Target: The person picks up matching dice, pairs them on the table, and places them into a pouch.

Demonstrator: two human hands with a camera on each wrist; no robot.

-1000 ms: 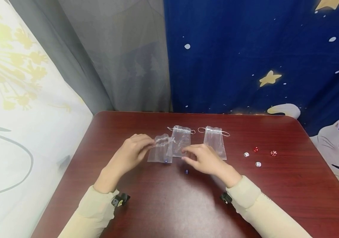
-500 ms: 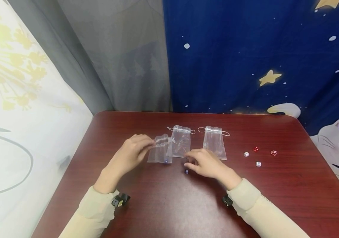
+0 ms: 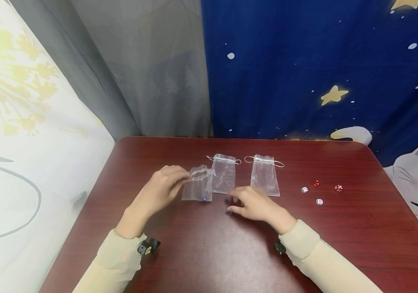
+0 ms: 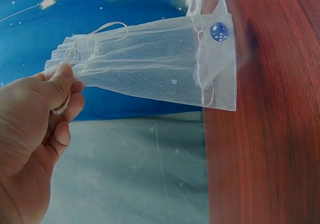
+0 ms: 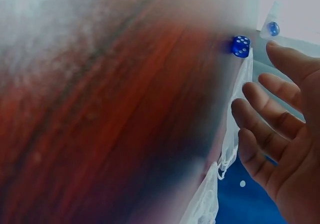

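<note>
My left hand (image 3: 163, 183) pinches the gathered top of a sheer white drawstring bag (image 4: 150, 59) between thumb and fingers. Low in that bag a blue die (image 4: 219, 32) with white pips shows through the mesh. To its right, a second blue die (image 5: 241, 46) lies on the table, mostly covered by the right thumb in the head view. Over this loose die hovers my right hand (image 3: 254, 203), fingers loosely bent and spread. In the right wrist view the thumb tip and fingers stand apart from the die, with nothing between them.
Two more sheer drawstring bags, one in the middle (image 3: 224, 179) and one to the right (image 3: 264, 179), lie flat on the reddish-brown table (image 3: 209, 252). Farther right are two red dice (image 3: 338, 188) and two white dice (image 3: 319, 202). Curtains (image 3: 267, 81) hang behind the table's far edge.
My right hand has lowered slightly toward the near side, and its thumb now overlaps the loose blue die. The left hand and its bag have stayed in place.
</note>
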